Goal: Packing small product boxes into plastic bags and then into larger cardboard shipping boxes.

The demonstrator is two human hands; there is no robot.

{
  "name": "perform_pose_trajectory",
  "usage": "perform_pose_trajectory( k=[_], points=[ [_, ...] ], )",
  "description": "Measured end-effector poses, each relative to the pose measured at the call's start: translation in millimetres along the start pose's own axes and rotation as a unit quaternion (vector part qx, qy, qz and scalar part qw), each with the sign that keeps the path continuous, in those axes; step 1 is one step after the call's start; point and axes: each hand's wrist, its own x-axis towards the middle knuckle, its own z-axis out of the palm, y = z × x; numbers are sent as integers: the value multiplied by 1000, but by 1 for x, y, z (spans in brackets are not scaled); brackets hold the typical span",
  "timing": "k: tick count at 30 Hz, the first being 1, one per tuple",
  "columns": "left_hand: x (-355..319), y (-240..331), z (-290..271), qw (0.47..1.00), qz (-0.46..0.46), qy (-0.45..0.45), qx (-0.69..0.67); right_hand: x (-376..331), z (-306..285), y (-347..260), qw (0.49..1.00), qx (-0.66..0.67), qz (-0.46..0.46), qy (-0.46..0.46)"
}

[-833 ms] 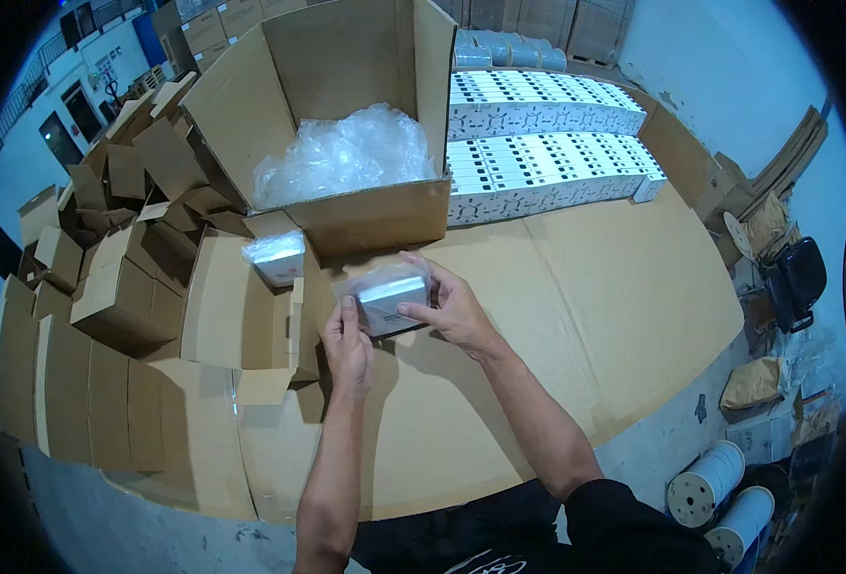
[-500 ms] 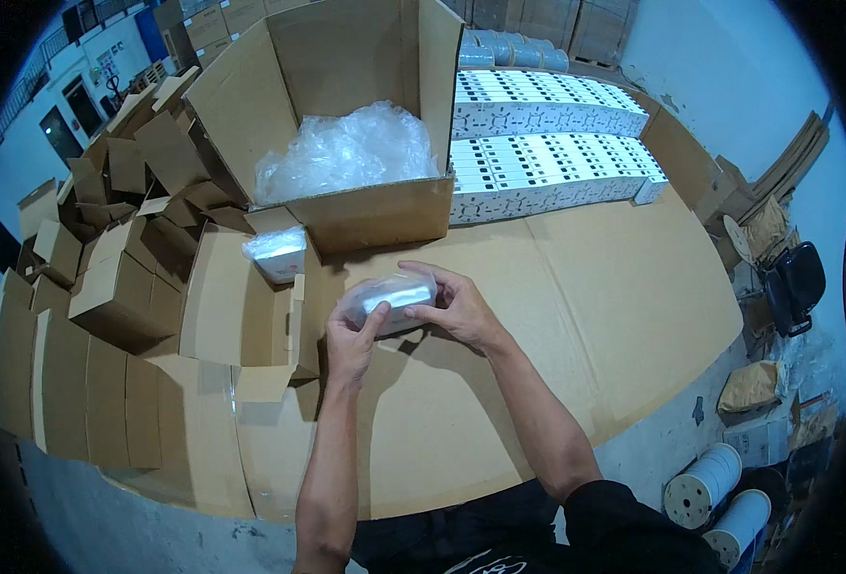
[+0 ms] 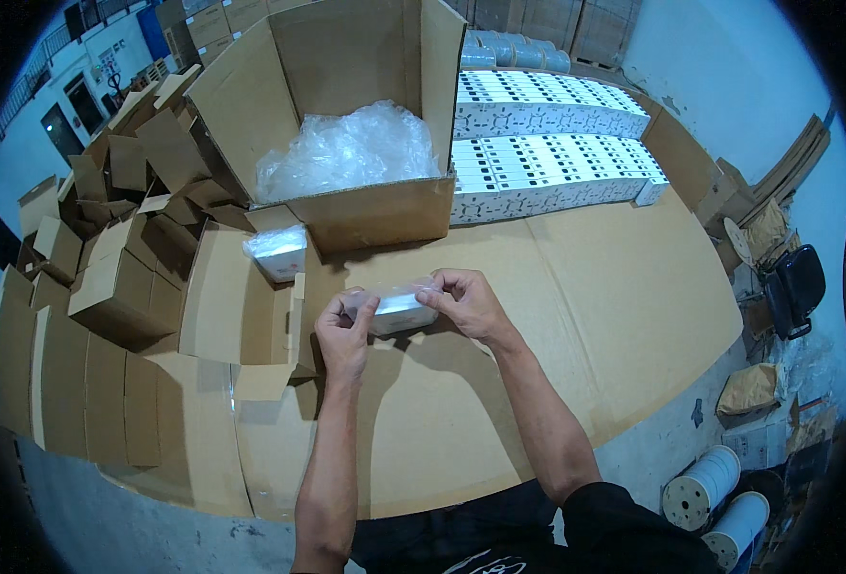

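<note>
Between my hands, above the cardboard-covered table, is a small white box [image 3: 402, 312] wrapped in clear plastic. My left hand [image 3: 344, 330] pinches the wrap at the box's left end, thumb on top. At the right end my right hand [image 3: 466, 304] grips the wrap between thumb and fingers. To the left stands an open small carton [image 3: 222, 301]; another plastic-wrapped white box [image 3: 281, 254] rests at its far end. Behind my hands is a large open carton [image 3: 370, 212] holding crumpled clear plastic bags [image 3: 351, 153].
Rows of white boxes with dark squares [image 3: 552, 172] line the table's far right. Many open brown cartons [image 3: 121, 297] crowd the left side. Cable spools [image 3: 702, 488] and a black chair [image 3: 794, 287] stand on the floor to the right.
My fingers have shifted outward to the two ends of the wrapped box, showing more of its top. The left hand moved slightly left and the right slightly right. Other things stay put.
</note>
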Motion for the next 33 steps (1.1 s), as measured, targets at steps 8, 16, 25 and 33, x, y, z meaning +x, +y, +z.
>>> perform_pose_trajectory(
  k=[8,16,25,33],
  points=[
    [1,-9,2,991,-89,47,-93,5,13,9,992,98,-41,70],
    [1,-7,5,990,-84,53,-105,-3,6,-7,992,-33,-117,-16],
    [-10,33,14,907,308,97,270,-5,6,-13,999,-32,24,-16],
    [-11,33,13,943,182,-72,271,-5,-2,-22,992,-122,29,-18]
  ],
)
